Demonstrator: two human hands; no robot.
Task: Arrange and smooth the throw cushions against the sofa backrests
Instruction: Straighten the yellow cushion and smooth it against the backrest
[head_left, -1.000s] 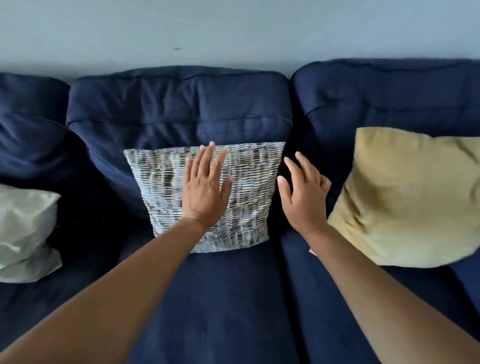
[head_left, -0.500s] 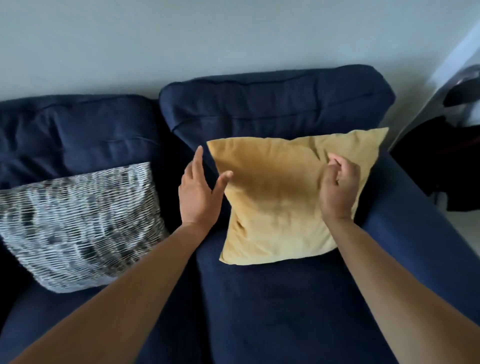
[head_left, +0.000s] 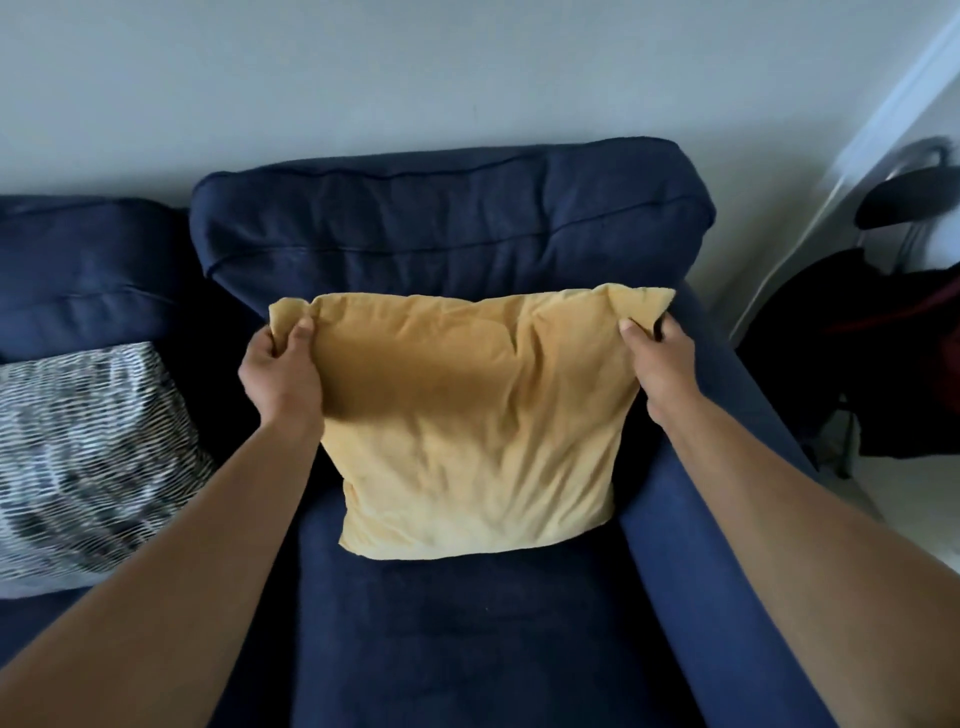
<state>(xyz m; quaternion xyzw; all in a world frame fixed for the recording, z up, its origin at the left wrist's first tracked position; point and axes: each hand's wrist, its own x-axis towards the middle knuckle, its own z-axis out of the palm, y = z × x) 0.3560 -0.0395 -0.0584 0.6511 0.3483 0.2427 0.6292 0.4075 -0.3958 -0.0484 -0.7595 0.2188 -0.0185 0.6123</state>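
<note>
A yellow cushion (head_left: 467, 431) stands upright on the right-hand seat of the navy sofa, in front of the backrest (head_left: 447, 228). My left hand (head_left: 280, 374) pinches its top left corner. My right hand (head_left: 657, 364) grips its top right corner. The cushion's lower edge rests on the seat (head_left: 457, 639). A black-and-white woven cushion (head_left: 88, 457) leans against the neighbouring backrest (head_left: 88, 265) on the left, touched by neither hand.
The sofa's right armrest (head_left: 727, 519) runs along the cushion's right side. Beyond it stand a dark bag or clothing (head_left: 883, 364) and a chair (head_left: 914, 202) by a white door frame. A pale wall rises behind the sofa.
The view swung right from the woven cushion to the yellow one. Both hands left the woven cushion and now hold the yellow cushion's top corners; it stands straighter and more centred.
</note>
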